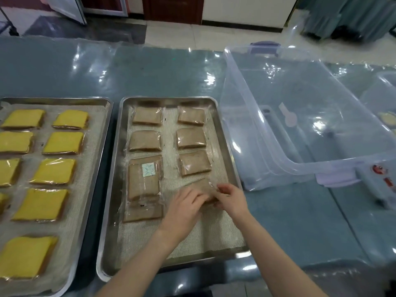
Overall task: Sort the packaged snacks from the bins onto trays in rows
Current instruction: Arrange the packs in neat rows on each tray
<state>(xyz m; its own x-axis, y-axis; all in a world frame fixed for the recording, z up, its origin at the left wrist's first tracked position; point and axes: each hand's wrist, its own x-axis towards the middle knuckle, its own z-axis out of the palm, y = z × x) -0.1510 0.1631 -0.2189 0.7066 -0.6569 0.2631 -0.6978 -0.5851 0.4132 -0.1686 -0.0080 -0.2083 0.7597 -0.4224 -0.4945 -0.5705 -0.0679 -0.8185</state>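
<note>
A steel tray (111, 189) lined with a mesh mat holds several brown packaged snacks in two columns. Both my hands meet over the right column's fourth spot, on one brown packet (200, 185). My left hand (184, 205) lies over its near left part, fingers curled on it. My right hand (230, 197) pinches its right edge. A longer packet with a small white sachet (144, 179) lies in the left column, overlapping another below it. A second tray (92, 168) on the left holds yellow packaged snacks (56, 171) in rows.
A clear plastic bin (252, 116) with lilac latches stands to the right of the brown tray and looks empty. Another clear container (383, 125) sits at the far right edge. The table is covered with shiny blue-grey plastic sheeting.
</note>
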